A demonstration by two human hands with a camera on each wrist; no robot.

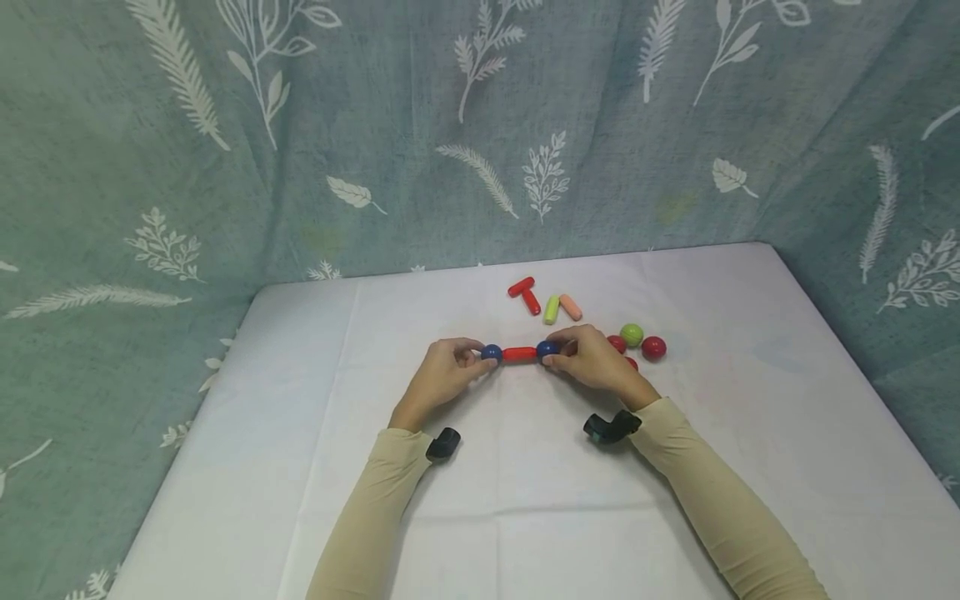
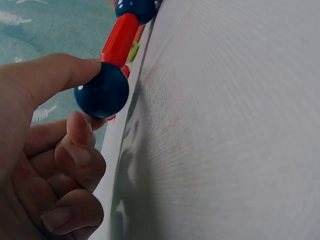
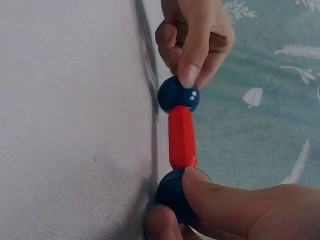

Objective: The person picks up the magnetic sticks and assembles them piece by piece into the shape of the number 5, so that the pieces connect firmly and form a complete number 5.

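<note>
A red rod [image 1: 519,354] lies level between two dark blue balls, its ends touching both. My left hand [image 1: 444,373] pinches the left blue ball [image 2: 102,91] between thumb and fingers. At the other end, the right blue ball [image 3: 176,196] is gripped by the thumb and fingers of my right hand [image 1: 588,357]. In the left wrist view the other fingers of the left hand curl below the ball. The three joined pieces are held just over the white cloth, in the middle of the table; the exact gap beneath cannot be told.
Beyond the hands lie two red rods [image 1: 530,301], a yellow-green rod [image 1: 552,309] and a pink rod [image 1: 571,307]. Right of the right hand are a green ball [image 1: 632,335] and red balls [image 1: 654,348], some partly hidden. A patterned curtain [image 1: 405,133] hangs behind the table [image 1: 750,333].
</note>
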